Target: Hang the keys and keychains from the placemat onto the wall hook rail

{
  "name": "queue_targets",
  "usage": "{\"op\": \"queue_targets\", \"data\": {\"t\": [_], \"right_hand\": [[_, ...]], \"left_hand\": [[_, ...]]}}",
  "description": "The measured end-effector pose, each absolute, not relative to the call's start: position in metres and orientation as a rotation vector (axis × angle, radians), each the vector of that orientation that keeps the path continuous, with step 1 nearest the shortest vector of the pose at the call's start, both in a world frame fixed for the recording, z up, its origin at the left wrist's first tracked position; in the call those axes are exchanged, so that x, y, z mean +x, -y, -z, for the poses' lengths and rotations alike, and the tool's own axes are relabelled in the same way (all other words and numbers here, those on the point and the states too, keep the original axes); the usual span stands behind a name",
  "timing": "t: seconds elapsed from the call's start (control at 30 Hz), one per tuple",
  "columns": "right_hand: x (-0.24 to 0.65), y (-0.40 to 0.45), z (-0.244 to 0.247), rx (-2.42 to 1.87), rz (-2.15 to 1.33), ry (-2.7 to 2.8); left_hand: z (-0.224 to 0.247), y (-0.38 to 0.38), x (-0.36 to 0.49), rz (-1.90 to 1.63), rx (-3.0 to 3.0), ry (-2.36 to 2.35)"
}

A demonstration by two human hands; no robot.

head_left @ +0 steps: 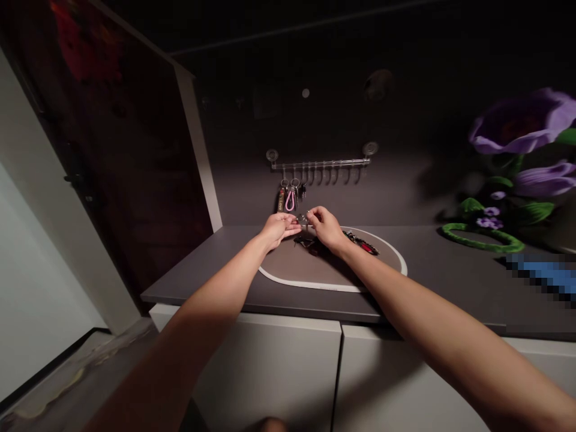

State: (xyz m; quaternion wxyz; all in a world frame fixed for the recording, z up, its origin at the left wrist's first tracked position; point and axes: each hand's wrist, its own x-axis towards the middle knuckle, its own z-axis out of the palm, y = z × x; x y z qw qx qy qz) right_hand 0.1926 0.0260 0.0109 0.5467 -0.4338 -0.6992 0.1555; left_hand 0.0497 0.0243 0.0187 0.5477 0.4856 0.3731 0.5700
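Observation:
Over a brown oval mat with a white rim [279,279], my two hands meet at a small key ring [303,219] of shiny metal. My right hand [327,228] pinches the ring's right side between thumb and fingertips. From the left, my left hand [279,229] grips the ring's other edge with thumb and fingertips, its lower fingers stretched out. Small dark items hang or lie just below the ring, too dim to tell apart. Partly behind my right wrist, more keys with a red piece [368,247] lie on the mat.
A clear hook rail [324,164] on the wall bears a patterned strap [281,200], a pink loop strap [290,199] and a small black key [303,190] at its left end. Purple flowers [524,129] and a green ring [481,245] stand right on the grey counter [202,264].

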Motion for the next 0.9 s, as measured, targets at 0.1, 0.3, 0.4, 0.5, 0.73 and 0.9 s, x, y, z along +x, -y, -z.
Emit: {"op": "queue_targets", "data": {"t": [0.1, 0.3, 0.4, 0.5, 0.73, 0.9], "right_hand": [[0.194, -0.031, -0.008, -0.994, -0.381, 1.645], [0.197, -0.038, -0.005, -0.931, -0.442, 1.621], [0.199, -0.037, -0.005, -0.922, -0.477, 1.605], [0.200, -0.036, -0.007, -0.893, -0.537, 1.558], [0.199, -0.038, -0.016, -0.818, -0.721, 1.355], [0.194, -0.045, -0.033, -0.790, -0.811, 1.215]], "left_hand": [[-0.015, -0.026, 0.050, -1.304, 1.267, -0.972], [-0.006, -0.032, 0.052, -1.289, 1.907, -1.117], [-0.003, -0.032, 0.053, -1.283, 2.265, -1.162], [-0.003, -0.032, 0.052, -1.251, 2.436, -1.244], [0.001, -0.035, 0.051, -1.206, 2.562, -1.399], [0.003, -0.035, 0.050, -1.183, 2.550, -1.465]]}}
